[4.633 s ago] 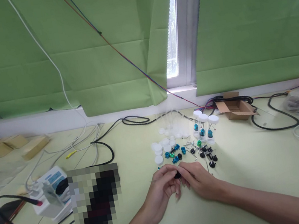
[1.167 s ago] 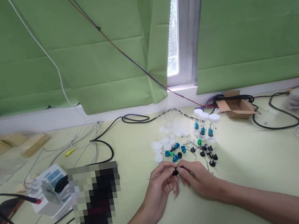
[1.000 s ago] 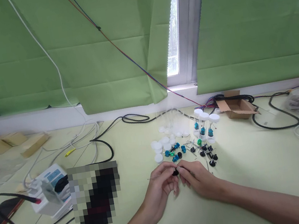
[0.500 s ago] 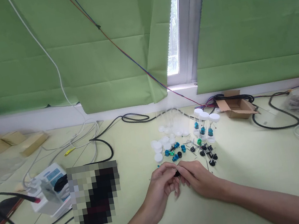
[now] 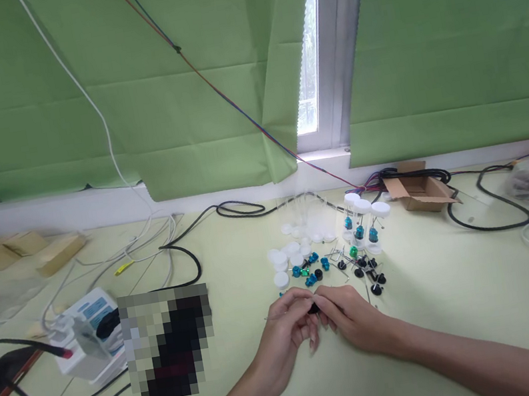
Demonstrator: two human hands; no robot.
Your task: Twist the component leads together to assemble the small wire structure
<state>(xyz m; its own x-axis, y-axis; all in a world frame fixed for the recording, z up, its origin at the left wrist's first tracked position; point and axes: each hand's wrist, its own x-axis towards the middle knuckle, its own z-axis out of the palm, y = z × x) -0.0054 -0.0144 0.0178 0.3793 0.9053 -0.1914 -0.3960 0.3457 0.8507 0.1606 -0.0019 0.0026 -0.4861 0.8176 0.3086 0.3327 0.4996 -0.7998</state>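
Beyond my hands, right of centre, three white-capped clear tubes (image 5: 360,220) stand with blue parts (image 5: 360,233) inside. Near the middle I've got a small, dark black piece (image 5: 314,308), mostly hidden, pinched between the nearly closed fingers of my left hand (image 5: 288,322) and right hand (image 5: 347,312). It sits slightly nearer me than a second ago, less of it showing.

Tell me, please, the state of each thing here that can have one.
Left hand: pinching a small black part
Right hand: closed on the same part
Cardboard box: open
Three lidded tubes: upright, blue parts inside
Clear tubes: standing
White caps: lying loose
Green blinds: lowered
Power strip: plugs in; on or off, cannot tell
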